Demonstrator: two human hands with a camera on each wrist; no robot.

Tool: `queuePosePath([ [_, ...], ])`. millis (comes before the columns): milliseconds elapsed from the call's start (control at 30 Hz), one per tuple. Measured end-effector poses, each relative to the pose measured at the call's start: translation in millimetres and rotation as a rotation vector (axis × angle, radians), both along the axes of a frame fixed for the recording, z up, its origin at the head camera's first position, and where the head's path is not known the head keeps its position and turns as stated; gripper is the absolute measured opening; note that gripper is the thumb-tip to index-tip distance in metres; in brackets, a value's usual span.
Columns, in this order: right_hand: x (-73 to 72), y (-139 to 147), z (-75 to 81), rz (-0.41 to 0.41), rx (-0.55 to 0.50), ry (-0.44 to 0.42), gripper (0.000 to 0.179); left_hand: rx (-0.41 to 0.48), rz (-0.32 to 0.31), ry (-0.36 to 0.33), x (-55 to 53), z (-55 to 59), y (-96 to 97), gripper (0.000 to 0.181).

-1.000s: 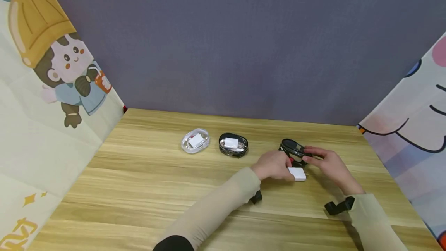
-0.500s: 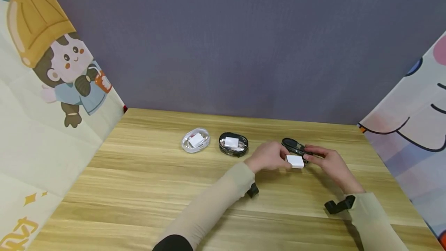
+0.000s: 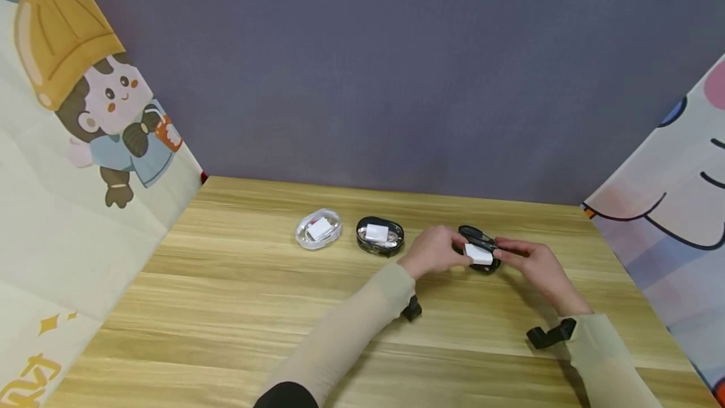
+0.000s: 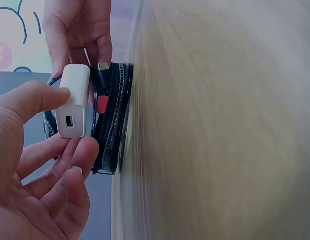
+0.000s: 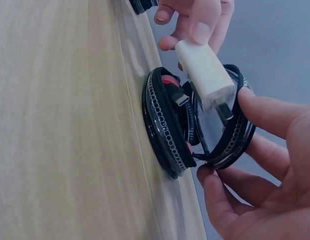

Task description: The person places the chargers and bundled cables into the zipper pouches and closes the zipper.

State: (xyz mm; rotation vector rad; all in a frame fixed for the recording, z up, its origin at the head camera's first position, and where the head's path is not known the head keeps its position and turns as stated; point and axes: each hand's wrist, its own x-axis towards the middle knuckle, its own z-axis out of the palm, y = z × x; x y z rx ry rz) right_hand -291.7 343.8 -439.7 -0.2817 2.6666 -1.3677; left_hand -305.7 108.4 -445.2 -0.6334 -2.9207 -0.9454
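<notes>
My left hand (image 3: 435, 249) pinches a white USB charger (image 4: 73, 100) between thumb and fingers, its USB port facing the left wrist camera. The charger overlaps the mouth of an oval black zip case (image 5: 162, 130), which stands unzipped on the table. Thumb and fingers of my right hand (image 3: 532, 266) grip the case's raised lid (image 5: 240, 132). Inside the case, a black cable with a metal connector (image 5: 181, 99) shows beside a red piece (image 4: 102, 105). In the head view the charger and both hands partly hide the case.
Left of the hands, a black oval case (image 3: 380, 236) and a clear-white oval case (image 3: 318, 229) lie on the wooden table (image 3: 226, 307), each showing a white block. A grey panel (image 3: 362, 80) rises behind the table. Printed cloths hang at both sides.
My left hand has lifted the charger from in front of the black case and moved it back to the case's mouth. My right hand has stayed at the lid.
</notes>
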Motion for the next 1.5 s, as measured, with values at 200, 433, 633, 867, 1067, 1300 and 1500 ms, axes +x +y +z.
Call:
queuePosePath([
  [200, 1.3, -1.3, -1.3, -0.005, -0.014, 0.004, 0.061, 0.047, 0.018, -0.018, -1.9, -2.6, 3.7, 0.036],
  [433, 0.6, -2.9, -2.5, -0.004, -0.018, 0.014, 0.059, 0.059, 0.078, -0.014, -4.3, -4.8, 7.0, 0.023],
  [633, -0.7, -2.5, -4.9, 0.004, -0.017, 0.027, 0.056, 0.084, 0.188, -0.016, -5.8, -7.3, 6.8, 0.012],
  [867, -1.0, -1.3, -4.8, 0.018, -0.013, 0.035, 0.055, 0.1, 0.241, -0.028, -7.2, -7.6, 0.7, 0.016],
  [1067, -0.2, 1.4, -5.4, 0.054, -0.047, 0.052, 0.048, 0.102, 0.271, -0.053, -10.4, -7.0, -5.3, 0.011],
  [1300, -1.6, 4.0, -10.0, 0.123, -0.067, 0.063, 0.038, 0.219, 0.195, -0.142, -11.1, -6.7, -9.2, 0.028],
  [1500, -2.0, 3.3, -10.6, 0.181, -0.047, 0.077, 0.031, 0.295, 0.149, -0.203, -9.5, -7.8, -12.8, 0.029],
])
